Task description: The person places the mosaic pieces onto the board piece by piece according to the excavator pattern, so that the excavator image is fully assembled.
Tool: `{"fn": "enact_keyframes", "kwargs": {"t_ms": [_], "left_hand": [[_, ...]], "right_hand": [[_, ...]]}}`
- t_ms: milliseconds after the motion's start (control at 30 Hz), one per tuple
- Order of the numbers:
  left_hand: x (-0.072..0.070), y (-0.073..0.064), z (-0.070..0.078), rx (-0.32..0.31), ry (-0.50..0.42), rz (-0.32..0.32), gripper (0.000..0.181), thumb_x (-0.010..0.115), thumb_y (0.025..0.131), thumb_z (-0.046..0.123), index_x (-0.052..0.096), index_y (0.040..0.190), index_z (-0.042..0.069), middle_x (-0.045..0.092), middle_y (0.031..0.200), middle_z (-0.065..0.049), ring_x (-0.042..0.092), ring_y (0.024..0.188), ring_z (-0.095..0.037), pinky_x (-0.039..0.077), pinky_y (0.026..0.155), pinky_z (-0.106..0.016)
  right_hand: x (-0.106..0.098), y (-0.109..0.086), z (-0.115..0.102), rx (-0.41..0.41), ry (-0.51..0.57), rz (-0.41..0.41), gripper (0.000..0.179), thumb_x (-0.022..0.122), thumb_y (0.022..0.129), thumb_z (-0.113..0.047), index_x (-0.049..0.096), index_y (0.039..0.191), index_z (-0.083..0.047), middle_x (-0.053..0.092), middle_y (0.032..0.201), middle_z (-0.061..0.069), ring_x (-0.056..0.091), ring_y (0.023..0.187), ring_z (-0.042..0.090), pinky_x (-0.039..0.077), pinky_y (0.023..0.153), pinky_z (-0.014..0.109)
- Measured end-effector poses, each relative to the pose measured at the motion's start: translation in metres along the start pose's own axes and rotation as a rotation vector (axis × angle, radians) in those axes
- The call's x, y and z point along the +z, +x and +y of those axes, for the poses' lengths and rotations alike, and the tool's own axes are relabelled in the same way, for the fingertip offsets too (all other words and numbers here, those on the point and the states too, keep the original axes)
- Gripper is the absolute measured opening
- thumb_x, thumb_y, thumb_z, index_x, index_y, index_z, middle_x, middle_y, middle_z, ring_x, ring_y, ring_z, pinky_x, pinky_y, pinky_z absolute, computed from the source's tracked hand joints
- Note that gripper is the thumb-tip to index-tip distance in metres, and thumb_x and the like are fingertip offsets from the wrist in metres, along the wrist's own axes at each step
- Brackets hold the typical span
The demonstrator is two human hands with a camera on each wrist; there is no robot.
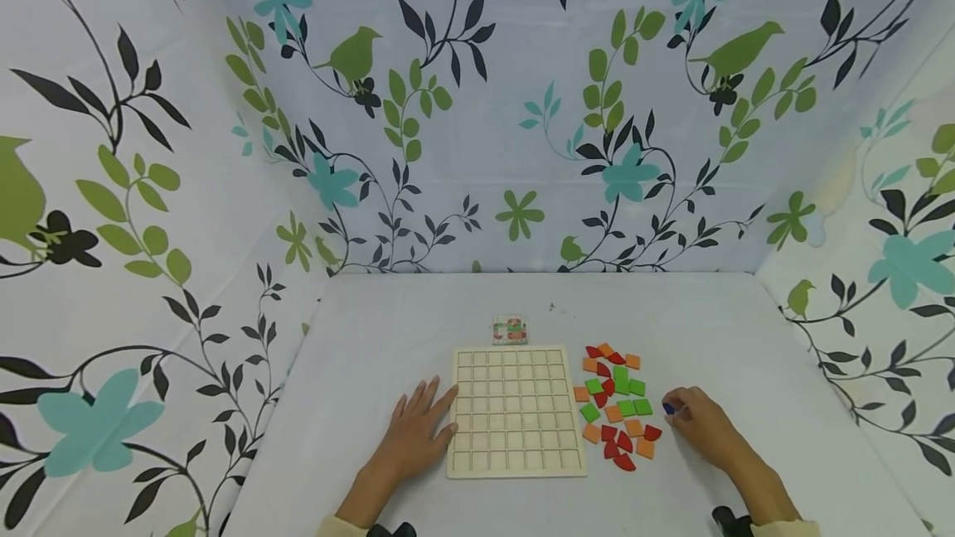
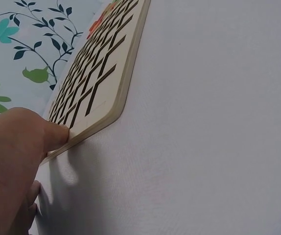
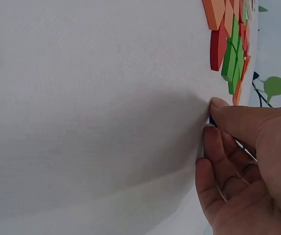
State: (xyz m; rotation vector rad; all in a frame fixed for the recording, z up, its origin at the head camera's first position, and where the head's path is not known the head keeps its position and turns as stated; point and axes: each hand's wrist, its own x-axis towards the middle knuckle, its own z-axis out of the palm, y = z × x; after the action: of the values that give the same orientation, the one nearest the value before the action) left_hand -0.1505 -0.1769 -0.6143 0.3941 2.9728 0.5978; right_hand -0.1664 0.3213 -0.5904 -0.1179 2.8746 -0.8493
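Observation:
A square wooden grid board (image 1: 516,472) lies flat on the white table, its recessed cells bare. My left hand (image 1: 410,436) rests at the board's left side with fingers spread; in the left wrist view the thumb (image 2: 57,135) touches the rim near a corner. To the right of the board, my right hand (image 1: 700,423) pinches a small dark blue piece (image 1: 668,409) between thumb and fingers, low over the table. Most of that piece is hidden by the fingertips. Loose flat pieces lie between board and right hand: green squares (image 1: 621,379), orange squares (image 1: 613,413) and red rounded wedges (image 1: 624,462).
Just behind the board lies a small card (image 1: 510,329) with a coloured pattern. A white cloth covers the table (image 1: 373,338). Patterned fabric walls (image 1: 477,147) with leaves and birds stand at the back and both sides.

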Motion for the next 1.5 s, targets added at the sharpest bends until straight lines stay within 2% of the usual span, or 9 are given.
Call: {"fn": "enact_keyframes", "kwargs": {"t_ms": [433,567,700,800,900,1033,1133,1233,1500], "left_hand": [[0.002,0.001,0.000,-0.003,-0.005,0.007,0.060,0.057,0.107,0.042,0.044,0.163,0.025,0.031,0.172,-0.016,0.025,0.159,-0.043,0.019,0.124,-0.071],[0.002,0.000,-0.001,0.000,-0.005,0.007,0.060,0.058,0.106,0.042,0.044,0.162,0.025,0.032,0.172,-0.016,0.026,0.159,-0.043,0.020,0.123,-0.071],[0.003,0.000,-0.001,-0.001,-0.014,0.006,0.060,0.058,0.106,0.041,0.044,0.162,0.025,0.032,0.172,-0.016,0.025,0.159,-0.043,0.019,0.123,-0.071],[0.004,0.000,-0.001,-0.006,-0.015,0.002,0.060,0.057,0.106,0.041,0.044,0.163,0.025,0.031,0.172,-0.016,0.025,0.160,-0.042,0.019,0.124,-0.071],[0.005,0.000,-0.002,-0.008,-0.016,0.002,0.060,0.057,0.106,0.041,0.044,0.162,0.025,0.031,0.172,-0.016,0.025,0.160,-0.042,0.019,0.124,-0.071],[0.004,0.001,-0.002,0.001,-0.022,0.011,0.060,0.057,0.107,0.041,0.043,0.163,0.025,0.031,0.172,-0.016,0.024,0.160,-0.043,0.018,0.124,-0.071],[0.005,0.002,-0.003,0.009,-0.019,0.018,0.060,0.056,0.107,0.041,0.043,0.163,0.025,0.031,0.172,-0.016,0.025,0.160,-0.043,0.019,0.124,-0.071],[0.006,0.002,-0.002,0.008,-0.012,0.012,0.060,0.056,0.107,0.042,0.043,0.163,0.025,0.031,0.172,-0.016,0.025,0.160,-0.042,0.019,0.124,-0.070],[0.006,0.001,-0.001,0.006,-0.034,0.017,0.059,0.056,0.107,0.040,0.043,0.163,0.024,0.030,0.172,-0.017,0.023,0.160,-0.043,0.017,0.124,-0.071]], "right_hand": [[0.008,0.015,0.005,-0.043,-0.038,0.107,0.029,0.076,0.097,-0.012,0.064,0.115,0.006,0.065,0.102,0.012,0.060,0.090,0.024,0.058,0.085,0.048],[0.010,0.024,-0.002,-0.022,-0.055,0.120,0.029,0.074,0.098,-0.012,0.063,0.116,0.008,0.066,0.103,0.016,0.063,0.092,0.028,0.058,0.088,0.052],[0.013,0.035,-0.020,0.014,-0.088,0.128,0.029,0.071,0.101,-0.012,0.062,0.118,0.010,0.067,0.106,0.022,0.067,0.096,0.034,0.058,0.091,0.056],[0.019,0.039,-0.042,-0.001,-0.094,0.128,0.030,0.072,0.101,-0.011,0.062,0.120,0.009,0.068,0.107,0.022,0.067,0.095,0.032,0.059,0.092,0.054],[0.030,0.041,-0.067,-0.043,-0.074,0.113,0.030,0.074,0.100,-0.012,0.063,0.122,0.006,0.068,0.108,0.017,0.066,0.092,0.026,0.061,0.090,0.050],[0.050,0.048,-0.093,-0.076,-0.043,0.081,0.028,0.074,0.101,-0.013,0.064,0.123,0.000,0.067,0.109,0.010,0.062,0.089,0.020,0.062,0.078,0.038],[0.067,0.056,-0.104,-0.119,-0.079,0.089,0.028,0.076,0.099,-0.015,0.066,0.121,-0.002,0.067,0.108,0.008,0.060,0.088,0.018,0.060,0.076,0.034],[0.078,0.058,-0.112,-0.188,-0.129,0.117,0.027,0.079,0.097,-0.016,0.068,0.118,-0.003,0.068,0.107,0.007,0.061,0.089,0.017,0.060,0.081,0.035],[0.082,0.055,-0.129,-0.251,-0.185,0.096,0.024,0.081,0.094,-0.019,0.072,0.113,-0.007,0.066,0.107,0.006,0.065,0.095,0.020,0.055,0.092,0.045]]}}
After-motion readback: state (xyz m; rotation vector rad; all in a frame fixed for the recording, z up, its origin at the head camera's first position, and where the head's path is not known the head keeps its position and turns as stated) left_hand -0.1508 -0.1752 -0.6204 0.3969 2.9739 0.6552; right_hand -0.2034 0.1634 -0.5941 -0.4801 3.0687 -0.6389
